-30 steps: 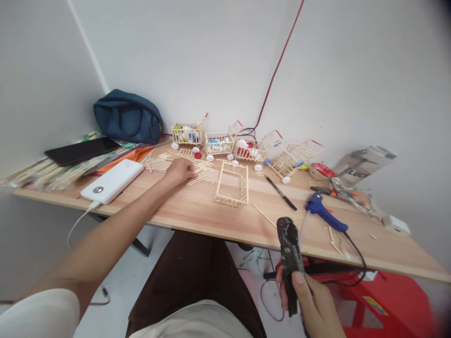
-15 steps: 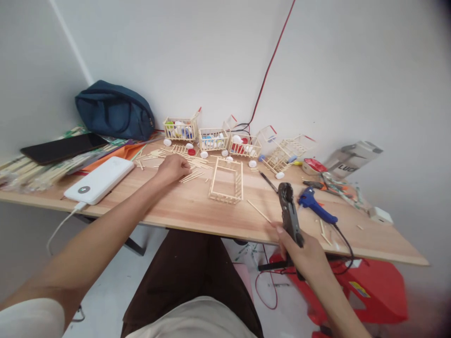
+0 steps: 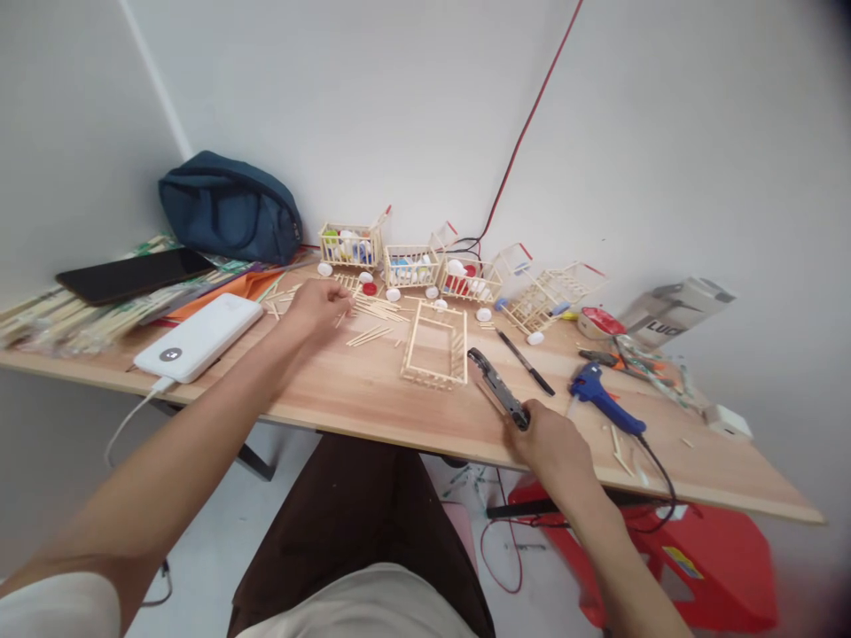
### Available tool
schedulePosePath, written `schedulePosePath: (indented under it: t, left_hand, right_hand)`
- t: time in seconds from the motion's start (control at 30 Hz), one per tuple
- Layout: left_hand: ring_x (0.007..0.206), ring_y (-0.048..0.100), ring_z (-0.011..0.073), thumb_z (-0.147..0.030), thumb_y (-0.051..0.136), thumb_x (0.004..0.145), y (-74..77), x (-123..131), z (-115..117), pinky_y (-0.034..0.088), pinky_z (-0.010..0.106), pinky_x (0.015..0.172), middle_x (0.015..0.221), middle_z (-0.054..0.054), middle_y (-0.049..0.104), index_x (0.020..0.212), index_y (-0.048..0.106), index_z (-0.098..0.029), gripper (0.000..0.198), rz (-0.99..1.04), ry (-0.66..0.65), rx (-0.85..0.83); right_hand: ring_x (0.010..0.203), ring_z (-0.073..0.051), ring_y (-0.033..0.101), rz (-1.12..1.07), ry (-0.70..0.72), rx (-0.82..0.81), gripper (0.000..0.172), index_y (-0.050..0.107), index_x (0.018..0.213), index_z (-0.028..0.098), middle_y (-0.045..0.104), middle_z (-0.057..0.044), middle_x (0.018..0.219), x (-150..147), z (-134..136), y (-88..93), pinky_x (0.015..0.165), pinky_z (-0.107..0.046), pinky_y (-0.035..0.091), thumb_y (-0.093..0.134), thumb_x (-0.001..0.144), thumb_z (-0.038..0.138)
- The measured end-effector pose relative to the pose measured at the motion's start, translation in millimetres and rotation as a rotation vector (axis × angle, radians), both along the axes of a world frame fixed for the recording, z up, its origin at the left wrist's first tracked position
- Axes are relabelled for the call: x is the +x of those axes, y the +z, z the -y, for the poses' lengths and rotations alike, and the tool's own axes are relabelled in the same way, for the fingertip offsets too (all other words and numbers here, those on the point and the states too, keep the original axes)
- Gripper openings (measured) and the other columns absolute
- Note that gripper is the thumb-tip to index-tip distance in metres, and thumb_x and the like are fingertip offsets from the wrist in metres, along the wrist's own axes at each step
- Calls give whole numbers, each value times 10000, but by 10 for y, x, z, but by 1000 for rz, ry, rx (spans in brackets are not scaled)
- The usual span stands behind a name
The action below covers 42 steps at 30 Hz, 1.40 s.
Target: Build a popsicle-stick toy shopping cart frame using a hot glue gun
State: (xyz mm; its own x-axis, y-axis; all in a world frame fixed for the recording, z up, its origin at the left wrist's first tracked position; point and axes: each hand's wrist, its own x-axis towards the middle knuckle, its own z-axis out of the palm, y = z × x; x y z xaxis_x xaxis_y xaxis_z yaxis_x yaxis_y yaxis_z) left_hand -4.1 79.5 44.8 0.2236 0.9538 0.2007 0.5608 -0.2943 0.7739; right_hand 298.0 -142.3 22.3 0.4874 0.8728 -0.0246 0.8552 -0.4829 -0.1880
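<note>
My left hand (image 3: 317, 308) is pinched at the edge of a pile of short wooden sticks (image 3: 378, 307); a short stick (image 3: 341, 319) shows at its fingertips. In my right hand (image 3: 555, 443), above the front of the table, is a grey and black hand tool (image 3: 497, 388) that looks like a wire stripper, its head pointing up and left. A thin wooden stick (image 3: 488, 400) lies along below the tool, partly hidden. Between my hands stands an open rectangular frame of glued sticks (image 3: 407, 350).
Small stick carts (image 3: 410, 266) with white wheels line the wall. A pen (image 3: 525, 361), a blue glue gun (image 3: 605, 397) and pliers (image 3: 602, 357) lie to the right. Leftward are a white power bank (image 3: 199, 337), a phone (image 3: 136, 273) and a blue bag (image 3: 230, 208).
The tool in my right hand has tipped from upright to leaning left and come closer to the stick frame, uncovering the pen. My left hand has stayed by the pile. The view has shifted slightly.
</note>
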Motion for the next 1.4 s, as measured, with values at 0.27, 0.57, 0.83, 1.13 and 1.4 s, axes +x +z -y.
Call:
schedulePosePath:
  t: [0.27,0.57,0.83,1.13,1.4]
  left_hand:
    - [525,420,63,-290,690,759,438,-57,437,334,209,514,665,-17,574,736,591,-157,167,570,15,-40]
    - [500,508,52,-422,857,621,225,867,1545,406,187,502,639,-20,609,766,640,-145,380,850,-453,-682]
    - [493,483,57,-388,892,568,116,1267,1754,378,192,484,539,-28,560,735,696,-126,367,953,-476,-839]
    - [498,472,36,-347,890,593,57,1353,1763,351,169,476,577,-14,569,719,711,-109,324,933,-576,-929]
    - [498,471,45,-353,898,568,37,1350,1739,357,188,477,570,-21,562,722,712,-121,335,928,-535,-896]
  right_hand:
    - [542,-183,556,-421,-17,251,338,651,823,172,579,-13,563,96,135,143,541,-295,396,531,823,488]
    - [466,-80,404,-1522,-49,548,427,606,842,166,426,79,537,-476,375,309,459,-246,358,854,633,444]
    - [488,-91,430,-1449,44,565,353,603,845,176,463,64,545,-509,475,226,484,-247,372,769,745,472]
    - [507,-99,433,-1394,55,572,339,579,740,181,477,48,542,-470,445,203,479,-238,353,732,772,483]
    - [512,-104,444,-1385,117,554,329,579,719,186,489,42,557,-443,441,117,501,-251,378,707,801,478]
